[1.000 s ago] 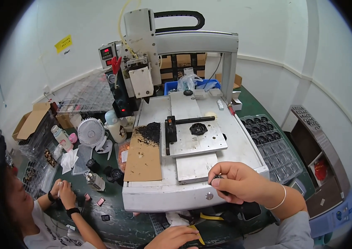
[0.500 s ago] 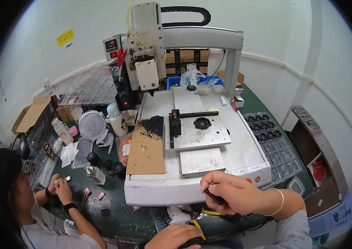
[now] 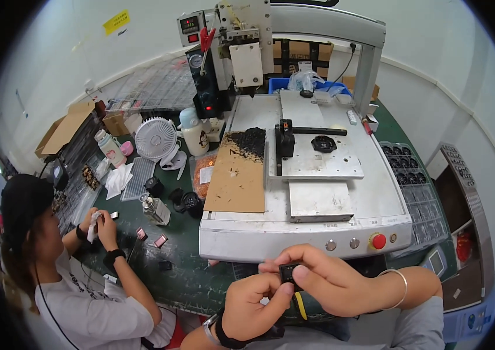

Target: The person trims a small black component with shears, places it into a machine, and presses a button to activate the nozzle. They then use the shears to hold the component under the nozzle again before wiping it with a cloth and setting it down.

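A small black square part (image 3: 290,276) sits between my two hands, in front of the machine's front panel. My right hand (image 3: 332,279) pinches it, the thumb lying on its face and the fingers behind. My left hand (image 3: 253,303) is closed, with its thumb and curled fingers at the part's lower left edge; some of those fingertips are hidden. Below the hands a yellow handle (image 3: 300,305) of a tool shows, the rest of it covered.
A white bench machine (image 3: 306,239) with a red button (image 3: 378,241) stands ahead, bearing a metal fixture plate (image 3: 323,169) and a brown board (image 3: 236,186) with black scraps. Trays of black parts (image 3: 408,175) lie right. At left a co-worker (image 3: 84,262) handles something white.
My left hand has risen from the yellow-handled tool to meet my right hand at the black part. My view has shifted, so the machine appears higher and further right.
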A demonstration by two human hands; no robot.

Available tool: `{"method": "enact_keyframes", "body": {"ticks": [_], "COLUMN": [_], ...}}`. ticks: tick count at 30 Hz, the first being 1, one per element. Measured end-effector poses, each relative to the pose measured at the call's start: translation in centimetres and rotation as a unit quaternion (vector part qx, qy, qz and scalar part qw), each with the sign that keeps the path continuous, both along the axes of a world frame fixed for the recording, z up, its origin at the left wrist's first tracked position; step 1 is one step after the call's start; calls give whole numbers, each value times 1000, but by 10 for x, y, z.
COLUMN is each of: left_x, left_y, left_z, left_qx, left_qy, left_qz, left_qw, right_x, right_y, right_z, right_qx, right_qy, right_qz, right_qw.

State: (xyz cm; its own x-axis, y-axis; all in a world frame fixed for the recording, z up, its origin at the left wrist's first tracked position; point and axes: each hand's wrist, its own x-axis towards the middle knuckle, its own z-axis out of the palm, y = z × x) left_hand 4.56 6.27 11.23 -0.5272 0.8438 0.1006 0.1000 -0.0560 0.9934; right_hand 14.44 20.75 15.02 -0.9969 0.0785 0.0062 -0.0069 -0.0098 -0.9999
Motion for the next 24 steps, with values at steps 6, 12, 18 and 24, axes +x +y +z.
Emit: {"method": "enact_keyframes", "body": {"ticks": [6,12,18,24], "left_x": [-5,-5,-4,-10], "left_y": [-14,-8,-13,-23], "left_z": [1,-5,-8,-12], "left_qx": [-11,7,29,43], "left_qy": [-72,-31,8,77], "left_qz": [47,58,83,30], "left_qw": [996,998,996,996], "right_x": [21,39,34,28], "right_y": [11,-12,-21,-17], "right_z": [7,-104,-117,-109], "right_qx": [548,727,721,640], "right_qy": [-178,-216,-232,-289], "right_qz": [42,-18,-39,25], "right_qw": [816,652,652,711]}}
